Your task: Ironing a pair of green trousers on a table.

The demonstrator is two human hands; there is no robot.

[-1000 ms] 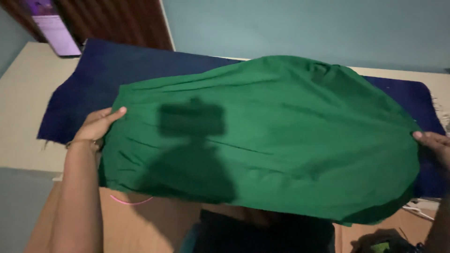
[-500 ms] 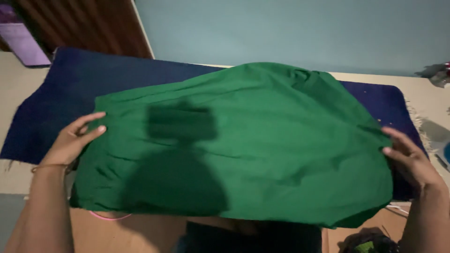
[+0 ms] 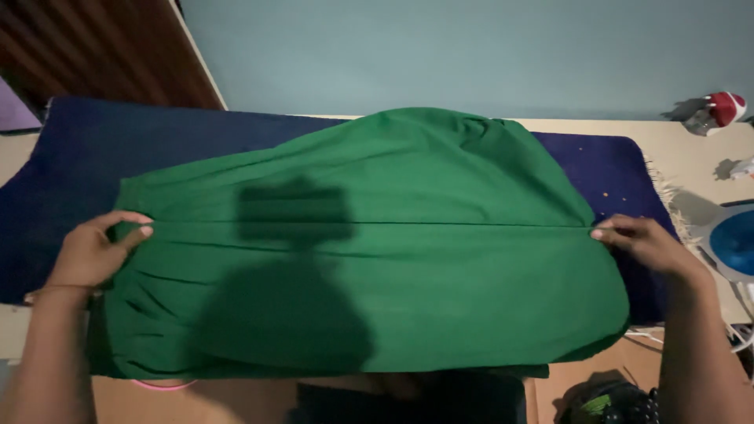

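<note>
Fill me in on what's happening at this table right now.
A person holds a green cloth spread over a dark blue cloth on the table. The left hand grips the cloth's left edge and the right hand pinches its right edge, with a straight taut crease running across between them. The near part of the green cloth hangs over the table's front. A blue and white iron sits at the right.
</note>
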